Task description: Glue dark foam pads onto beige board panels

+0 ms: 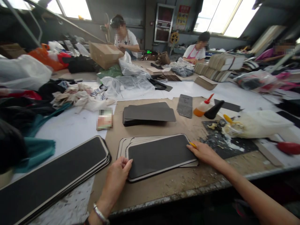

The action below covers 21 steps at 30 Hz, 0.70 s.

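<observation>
A dark rectangular panel with a pale border (161, 154) lies on top of several similar pieces on brown board. At its left edge, my left hand (119, 172) pinches the border between thumb and fingers. My right hand (202, 151) is at the panel's right end, closed around a thin yellow tool (193, 145) whose tip shows beside the fingers. Behind the panel sits a stack of plain dark sheets (150, 112). More bordered panels are piled (70, 165) to the left of my left hand.
A bottle of orange liquid (199, 109) and a black cone-shaped object (214, 110) stand at the right, near a glue-smeared dark board (234, 142) and a plastic bag (262, 123). Cloth scraps (75, 97) lie at the left. Several people sit beyond the table.
</observation>
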### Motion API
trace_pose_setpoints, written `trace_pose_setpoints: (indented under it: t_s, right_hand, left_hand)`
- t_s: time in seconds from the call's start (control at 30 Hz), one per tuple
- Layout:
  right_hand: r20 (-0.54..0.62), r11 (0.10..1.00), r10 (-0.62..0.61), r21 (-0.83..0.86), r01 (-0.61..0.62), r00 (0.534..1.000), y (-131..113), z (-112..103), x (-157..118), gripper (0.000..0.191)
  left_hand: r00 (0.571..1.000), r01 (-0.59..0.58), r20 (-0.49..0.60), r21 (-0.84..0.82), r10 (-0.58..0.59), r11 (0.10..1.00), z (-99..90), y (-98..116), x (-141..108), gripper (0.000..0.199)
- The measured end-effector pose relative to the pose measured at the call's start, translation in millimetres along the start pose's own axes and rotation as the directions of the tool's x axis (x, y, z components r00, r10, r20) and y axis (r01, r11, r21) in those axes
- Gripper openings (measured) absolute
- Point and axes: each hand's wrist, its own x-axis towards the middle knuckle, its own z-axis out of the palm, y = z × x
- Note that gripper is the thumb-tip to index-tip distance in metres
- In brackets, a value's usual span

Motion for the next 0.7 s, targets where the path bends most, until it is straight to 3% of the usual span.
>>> trace_pose_setpoints:
  t_s: [0.4,0.53,0.7]
  right_hand:
    - [-0.058,0.996,0.084,-0.021,-0.085,0.995,-10.7,-7.4,-4.9,0.032]
    - [-0.128,0.990,0.128,-0.051,-0.135,0.984,-14.9,-12.8,-19.3,0.029]
    - [-0.111,0.984,0.137,-0.097,-0.148,0.984,-20.8,-13.6,-32.6,0.028]
  left_hand:
    - [0.999,0.028,0.020,0.168,-0.032,0.985,-1.9,-0.1,3.5,0.034]
    - [0.999,0.005,-0.054,0.219,0.007,0.976,-5.4,2.5,-4.3,0.031]
    - [0.994,-0.040,-0.097,0.152,0.055,0.988,-7.6,-0.4,-18.7,0.036]
